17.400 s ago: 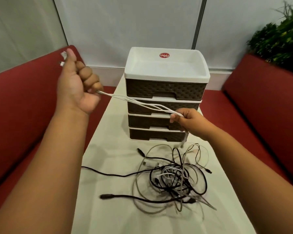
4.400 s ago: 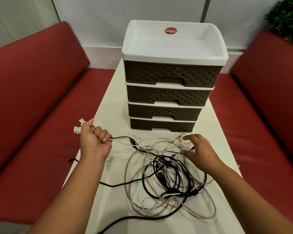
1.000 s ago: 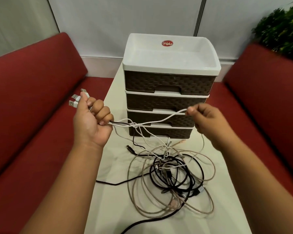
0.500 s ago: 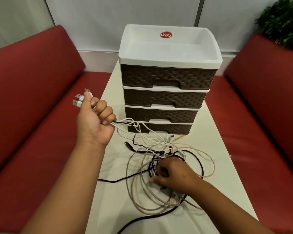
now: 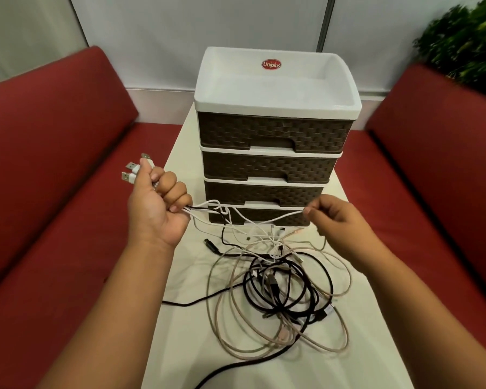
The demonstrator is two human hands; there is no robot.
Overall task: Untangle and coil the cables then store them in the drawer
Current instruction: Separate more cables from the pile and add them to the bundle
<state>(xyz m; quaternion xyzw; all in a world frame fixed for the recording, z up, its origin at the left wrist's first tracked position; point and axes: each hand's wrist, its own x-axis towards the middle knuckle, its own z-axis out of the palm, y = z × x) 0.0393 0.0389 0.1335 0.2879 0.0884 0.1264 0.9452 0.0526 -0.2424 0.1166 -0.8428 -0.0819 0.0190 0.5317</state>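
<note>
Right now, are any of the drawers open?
No, all shut. The four brown drawers sit flush in the drawer unit, none pulled out.

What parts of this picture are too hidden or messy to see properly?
All in the head view:
- Inside the drawer unit: all four drawers are closed.
- The black cable: its end is cut off by the bottom edge.
- The cable tangle: overlaps hide which strand is which.
- The white cables: the left hand covers them below the plugs.
- The plant: blurred, cut by the right edge.

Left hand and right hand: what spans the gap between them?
In the head view, a white cable runs from the left hand to the right hand, crossing in front of the drawer unit.
</note>
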